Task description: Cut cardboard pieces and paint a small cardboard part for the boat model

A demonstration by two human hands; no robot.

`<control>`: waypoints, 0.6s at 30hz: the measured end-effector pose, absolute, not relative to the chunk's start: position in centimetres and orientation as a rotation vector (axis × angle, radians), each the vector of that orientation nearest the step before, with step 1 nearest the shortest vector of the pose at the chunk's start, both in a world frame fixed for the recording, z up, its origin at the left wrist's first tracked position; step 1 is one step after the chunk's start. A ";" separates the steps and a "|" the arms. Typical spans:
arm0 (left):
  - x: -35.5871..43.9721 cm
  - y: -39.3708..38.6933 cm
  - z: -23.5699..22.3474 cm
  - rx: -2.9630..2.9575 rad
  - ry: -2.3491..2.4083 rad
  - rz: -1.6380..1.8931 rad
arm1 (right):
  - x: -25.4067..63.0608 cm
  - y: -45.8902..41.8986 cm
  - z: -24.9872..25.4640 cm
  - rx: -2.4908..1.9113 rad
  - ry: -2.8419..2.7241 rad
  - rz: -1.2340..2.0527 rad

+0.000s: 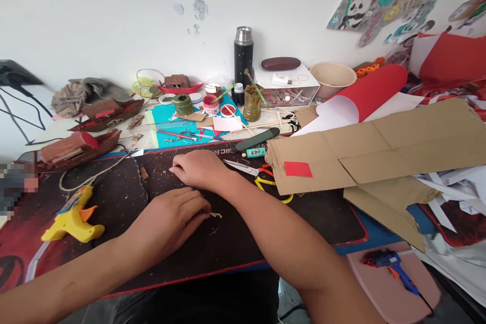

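Observation:
My left hand (170,216) rests over the dark desk mat (243,243), thumb and fingers pinched together. A short, twisted tan piece of twine (215,214) sticks out from its fingertips. Just beyond it, my right hand (199,168) is curled with the back of the hand up. Its fingertips point left, and whatever they may hold is hidden. Small crumbs lie on the mat by the right fingertips, along with a brown scrap (144,173). To the right of that hand are scissors (261,172) with orange and yellow handles and a green utility knife (258,140).
At left lie a yellow glue gun (76,217) and brown model boats (76,149). Paint jars (183,105) and a black thermos (243,55) stand at the back. Cardboard (372,149) covers the right side. A blue glue gun (398,268) sits on a pink surface, lower right.

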State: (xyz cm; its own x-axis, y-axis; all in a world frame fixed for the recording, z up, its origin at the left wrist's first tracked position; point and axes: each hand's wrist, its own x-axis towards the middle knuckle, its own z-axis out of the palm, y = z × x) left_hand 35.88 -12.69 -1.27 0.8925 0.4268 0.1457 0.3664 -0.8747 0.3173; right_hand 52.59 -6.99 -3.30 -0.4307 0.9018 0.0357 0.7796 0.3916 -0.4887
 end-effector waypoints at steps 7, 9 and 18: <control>37.0 -12.8 -2.5 2.771 0.639 0.173 | 52.6 -6.9 -3.2 -1.495 -2.373 0.593; 37.2 -12.9 -2.6 2.784 0.626 0.148 | 52.6 -7.0 -3.2 -1.496 -2.373 0.588; 36.4 -14.4 -2.3 2.855 0.557 0.059 | 52.6 -7.3 -3.2 -1.475 -2.388 0.563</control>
State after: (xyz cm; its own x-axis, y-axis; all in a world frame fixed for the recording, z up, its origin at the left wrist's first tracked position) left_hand 36.41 -14.44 -2.33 0.9269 0.3753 -0.0048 0.3659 -0.9008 0.2339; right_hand 52.61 -7.30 -3.17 -0.4407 0.8971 0.0305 0.7891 0.4034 -0.4632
